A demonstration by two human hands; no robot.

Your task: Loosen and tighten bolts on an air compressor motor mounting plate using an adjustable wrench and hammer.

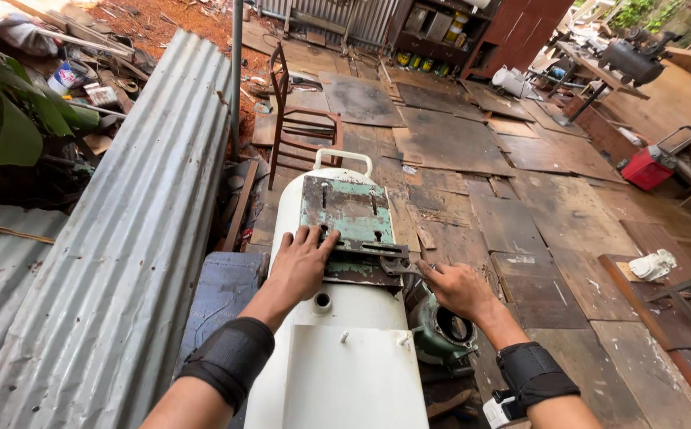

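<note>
A white metal tank (337, 349) lies lengthwise in front of me, with a white handle (344, 156) at its far end. A rusty green slotted mounting plate (348, 213) sits on top of it. My left hand (301, 262) rests flat on the plate's near left edge, fingers spread. My right hand (456, 287) grips a dark wrench (399, 267) whose head sits at the plate's near right corner. Both forearms wear black wrist bands. A small round port (322, 301) shows on the tank below my left hand.
Corrugated metal sheets (123, 238) lean at the left. A wooden chair frame (298, 127) stands beyond the tank. A greenish motor housing (445, 334) lies at the tank's right. Plywood boards (480, 151) cover the floor; a red box (647, 168) sits far right.
</note>
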